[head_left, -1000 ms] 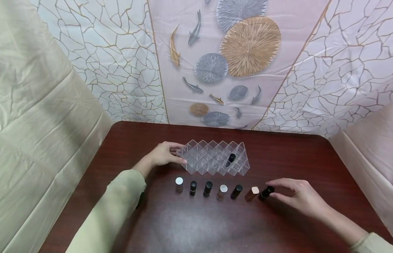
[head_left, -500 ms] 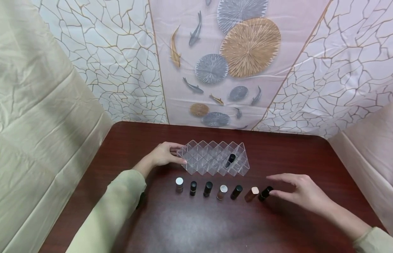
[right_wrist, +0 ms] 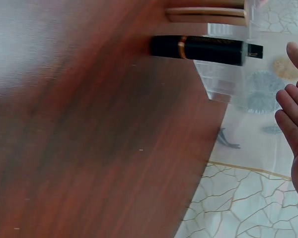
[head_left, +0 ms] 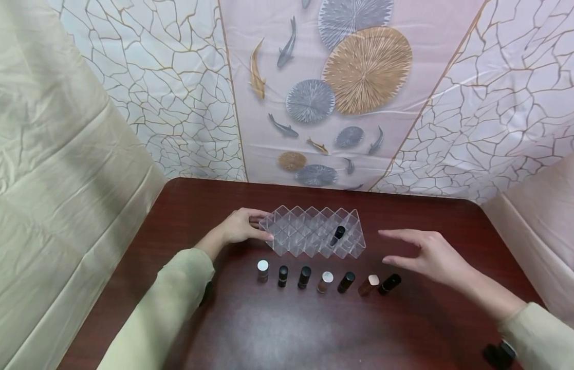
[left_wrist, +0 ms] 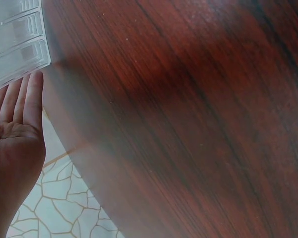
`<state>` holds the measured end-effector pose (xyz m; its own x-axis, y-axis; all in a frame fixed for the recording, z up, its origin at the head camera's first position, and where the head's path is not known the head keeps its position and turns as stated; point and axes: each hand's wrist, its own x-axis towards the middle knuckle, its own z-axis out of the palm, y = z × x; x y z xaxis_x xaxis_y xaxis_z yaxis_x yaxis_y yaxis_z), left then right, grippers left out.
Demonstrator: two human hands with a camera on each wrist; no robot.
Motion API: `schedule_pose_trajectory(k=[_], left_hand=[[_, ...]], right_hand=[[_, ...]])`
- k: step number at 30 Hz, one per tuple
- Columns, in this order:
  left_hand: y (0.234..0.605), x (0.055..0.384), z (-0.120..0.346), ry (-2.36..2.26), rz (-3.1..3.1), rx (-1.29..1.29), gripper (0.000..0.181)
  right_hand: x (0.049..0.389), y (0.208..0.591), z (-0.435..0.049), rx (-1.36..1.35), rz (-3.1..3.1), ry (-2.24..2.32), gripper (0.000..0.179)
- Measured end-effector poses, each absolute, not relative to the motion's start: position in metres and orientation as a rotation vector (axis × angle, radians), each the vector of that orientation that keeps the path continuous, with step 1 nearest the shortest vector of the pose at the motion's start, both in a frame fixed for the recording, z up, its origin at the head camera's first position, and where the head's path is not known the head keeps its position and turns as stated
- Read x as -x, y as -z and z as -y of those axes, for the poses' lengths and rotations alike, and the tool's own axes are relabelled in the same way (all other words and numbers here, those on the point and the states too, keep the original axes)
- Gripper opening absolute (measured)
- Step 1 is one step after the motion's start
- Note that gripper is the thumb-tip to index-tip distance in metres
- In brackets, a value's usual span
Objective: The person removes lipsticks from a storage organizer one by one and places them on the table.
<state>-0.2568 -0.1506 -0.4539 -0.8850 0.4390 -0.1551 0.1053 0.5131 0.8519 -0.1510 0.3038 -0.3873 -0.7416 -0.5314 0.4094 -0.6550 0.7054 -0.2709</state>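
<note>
A clear plastic lipstick organizer [head_left: 310, 234] with diamond-shaped compartments stands toward the back of the table. One black lipstick tube [head_left: 338, 234] is in a compartment near its right end. My left hand [head_left: 240, 226] rests against the organizer's left end, its fingers [left_wrist: 34, 101] straight in the left wrist view. Empty and spread, my right hand [head_left: 434, 257] hovers to the right of the organizer, thumb and fingers apart. Closest below it is a black tube [head_left: 390, 283] with a gold band [right_wrist: 182, 47], standing upright at the right end of a row of tubes.
In front of the organizer, the row continues leftward with a brown tube [head_left: 368, 285], a black tube [head_left: 346, 282], a silver-topped tube [head_left: 325, 282], two more black ones and a white-capped tube [head_left: 262, 270]. Patterned cloth [head_left: 310, 154] hangs behind the dark wooden table [head_left: 277, 329].
My right hand has left the rightmost black tube and moved up and away, toward the organizer's right side, with nothing in it. The left hand keeps its place.
</note>
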Motion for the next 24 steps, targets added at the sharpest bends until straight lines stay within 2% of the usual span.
schedule_pose_trajectory(k=[10, 24], left_hand=[[0.453, 0.257, 0.151, -1.311, -2.415, -0.463, 0.07], [0.454, 0.258, 0.15, -1.306, -2.415, -0.465, 0.069]], right_hand=[[0.178, 0.375, -0.293, -0.931, 2.659, -0.588, 0.069], [0.205, 0.371, -0.272, -0.968, 2.72, -0.636, 0.068]])
